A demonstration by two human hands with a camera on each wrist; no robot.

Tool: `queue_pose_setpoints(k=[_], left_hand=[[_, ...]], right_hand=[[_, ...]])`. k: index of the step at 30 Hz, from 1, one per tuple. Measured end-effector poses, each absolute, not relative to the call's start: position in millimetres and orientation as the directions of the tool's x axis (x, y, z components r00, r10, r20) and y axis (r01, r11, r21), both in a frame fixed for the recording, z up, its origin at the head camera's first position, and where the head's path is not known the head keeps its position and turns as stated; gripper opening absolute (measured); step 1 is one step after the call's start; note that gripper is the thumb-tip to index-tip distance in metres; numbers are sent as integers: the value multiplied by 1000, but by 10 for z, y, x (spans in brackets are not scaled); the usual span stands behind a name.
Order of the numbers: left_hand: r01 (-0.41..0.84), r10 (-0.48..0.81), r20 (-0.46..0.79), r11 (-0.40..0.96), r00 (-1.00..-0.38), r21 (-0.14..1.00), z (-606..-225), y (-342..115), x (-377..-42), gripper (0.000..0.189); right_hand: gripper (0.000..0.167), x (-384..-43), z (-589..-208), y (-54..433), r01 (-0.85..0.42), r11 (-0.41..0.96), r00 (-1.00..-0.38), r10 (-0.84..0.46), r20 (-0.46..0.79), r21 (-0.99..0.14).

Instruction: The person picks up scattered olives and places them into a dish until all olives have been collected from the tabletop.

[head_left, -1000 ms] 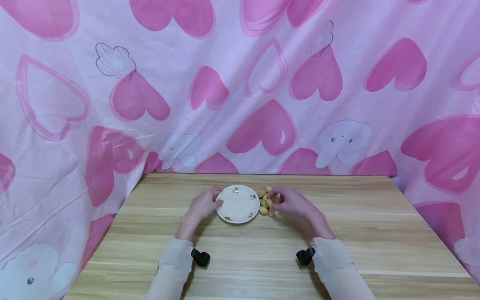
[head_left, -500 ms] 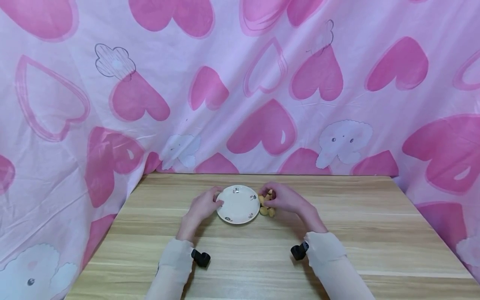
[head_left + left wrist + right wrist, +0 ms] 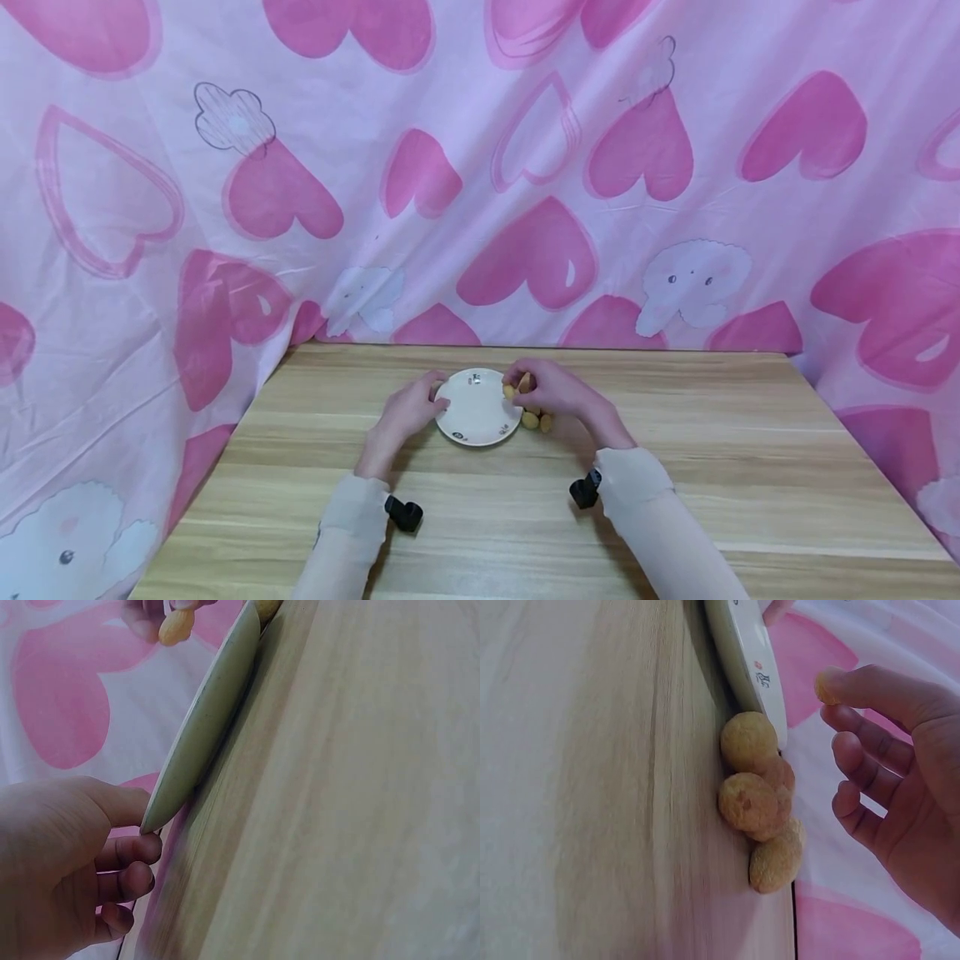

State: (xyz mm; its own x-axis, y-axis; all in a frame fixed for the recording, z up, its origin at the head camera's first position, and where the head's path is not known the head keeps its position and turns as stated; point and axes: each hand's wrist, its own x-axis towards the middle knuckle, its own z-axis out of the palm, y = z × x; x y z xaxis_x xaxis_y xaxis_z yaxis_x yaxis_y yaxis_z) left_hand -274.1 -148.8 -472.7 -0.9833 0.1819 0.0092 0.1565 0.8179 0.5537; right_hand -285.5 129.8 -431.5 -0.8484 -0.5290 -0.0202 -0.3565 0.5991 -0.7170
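A white plate [image 3: 477,410] with small printed motifs near its rim sits on the table. My left hand [image 3: 408,408] pinches its left rim, the thumb above and curled fingers below, as the left wrist view shows. Over the plate's right rim, my right hand [image 3: 558,390] pinches a tan peanut in its shell [image 3: 176,628] between thumb and fingertips. The other fingers are loosely bent. Several more peanuts [image 3: 748,802] lie bunched on the table against the plate's right side, partly hidden by the right hand in the head view.
The wooden table [image 3: 480,517] reaches back to a pink and white curtain [image 3: 420,250] printed with hearts, which also hangs at both sides. A black wrist camera [image 3: 405,514] is strapped over the left sleeve, another camera [image 3: 585,489] over the right.
My right hand has moved left from the peanut pile to above the plate's right rim, bringing one peanut up with it. The left hand keeps its grip on the plate.
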Motion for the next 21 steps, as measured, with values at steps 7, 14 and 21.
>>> queue_pose_setpoints(k=[7,14,21], left_hand=[[152,179,5,823,-984,548,-4717,-1490,-2744,46],[152,182,0,821,-983,551,-4719,-1491,-2741,45],[143,178,-9,817,-984,558,-4724,-1492,-2742,45]], right_hand=[[21,-2929,-4344,1193,-405,601,-828,-560,-2,-690],[23,-3005,-4373,1087,-402,618,-825,-564,-26,-676],[24,-3084,-4388,979,-420,637,-824,-566,-21,-647]])
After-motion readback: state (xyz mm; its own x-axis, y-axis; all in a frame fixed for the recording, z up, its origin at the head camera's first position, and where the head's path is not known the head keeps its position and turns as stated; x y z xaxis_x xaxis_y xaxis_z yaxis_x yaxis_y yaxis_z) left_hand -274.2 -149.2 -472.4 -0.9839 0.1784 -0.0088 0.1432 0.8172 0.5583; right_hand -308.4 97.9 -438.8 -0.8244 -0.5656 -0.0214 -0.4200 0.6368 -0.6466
